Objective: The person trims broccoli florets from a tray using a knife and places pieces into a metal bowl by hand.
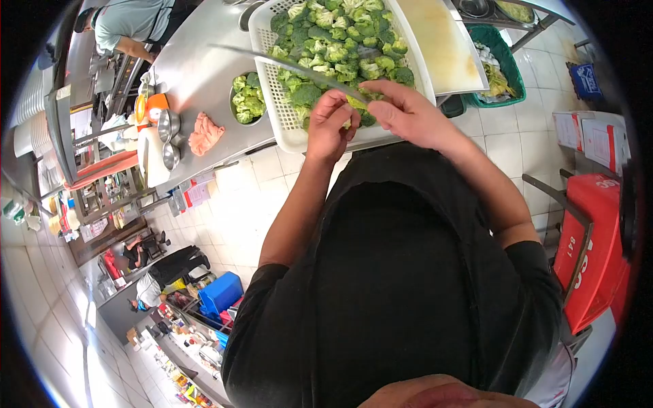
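Observation:
A knife [292,66] is gripped in my right hand [401,112], its long blade stretching up and left across the white perforated basket [273,112]. Close beside it, my left hand [329,128] is closed with fingertips pinched round a small piece of broccoli [354,103], mostly covered by the fingers. Both hands are over the near edge of the basket, almost touching. Cut broccoli florets [333,51] fill the basket in a heap. To its left stands a metal bowl [235,112] of more florets.
The steel counter [197,81] carries an orange-pink cloth [205,134] and small metal bowls [169,125]. Right of the basket lies a cutting board [452,51]. A green bin [520,75] holds scraps. A red crate [590,238] stands at right. Another person [132,27] bends at the upper left.

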A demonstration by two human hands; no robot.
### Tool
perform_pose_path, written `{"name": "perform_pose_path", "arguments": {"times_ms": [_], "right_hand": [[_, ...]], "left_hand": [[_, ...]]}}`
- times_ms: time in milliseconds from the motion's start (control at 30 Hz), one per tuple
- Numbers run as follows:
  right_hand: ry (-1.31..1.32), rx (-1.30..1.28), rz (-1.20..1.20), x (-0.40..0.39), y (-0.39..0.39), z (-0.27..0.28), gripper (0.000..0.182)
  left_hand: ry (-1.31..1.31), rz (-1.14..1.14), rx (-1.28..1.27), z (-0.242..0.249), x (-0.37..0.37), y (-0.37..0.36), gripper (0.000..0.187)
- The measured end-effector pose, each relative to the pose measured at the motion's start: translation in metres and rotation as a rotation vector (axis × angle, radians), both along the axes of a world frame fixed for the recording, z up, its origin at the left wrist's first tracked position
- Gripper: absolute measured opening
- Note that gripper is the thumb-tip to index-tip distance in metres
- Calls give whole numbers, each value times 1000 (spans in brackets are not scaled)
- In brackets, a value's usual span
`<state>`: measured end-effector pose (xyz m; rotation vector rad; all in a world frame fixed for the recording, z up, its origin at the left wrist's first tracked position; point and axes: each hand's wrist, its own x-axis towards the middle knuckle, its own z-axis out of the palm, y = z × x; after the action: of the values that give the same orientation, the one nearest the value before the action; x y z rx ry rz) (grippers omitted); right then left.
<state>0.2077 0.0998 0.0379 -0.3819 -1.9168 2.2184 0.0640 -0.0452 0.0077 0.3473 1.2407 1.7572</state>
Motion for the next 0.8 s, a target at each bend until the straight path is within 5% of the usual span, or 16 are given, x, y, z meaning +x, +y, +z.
{"name": "perform_pose_path", "arguments": {"times_ms": [67,233,600,700,800], "right_hand": [[78,245,-37,2,-4,-2,50],[28,356,-30,9,-8,25,57],[27,674,-142,7,-13,6,65],[51,720,-167,5,-12,-1,64],[18,447,-90,1,-9,5,61]], "left_hand": [[-71,-10,0,4,3,1,27],[75,-57,-156,5,4,6,34],[314,105,-89,4,16,14,25],[371,93,-98,5,16,14,20],[360,72,-158,8,15,13,13]]}}
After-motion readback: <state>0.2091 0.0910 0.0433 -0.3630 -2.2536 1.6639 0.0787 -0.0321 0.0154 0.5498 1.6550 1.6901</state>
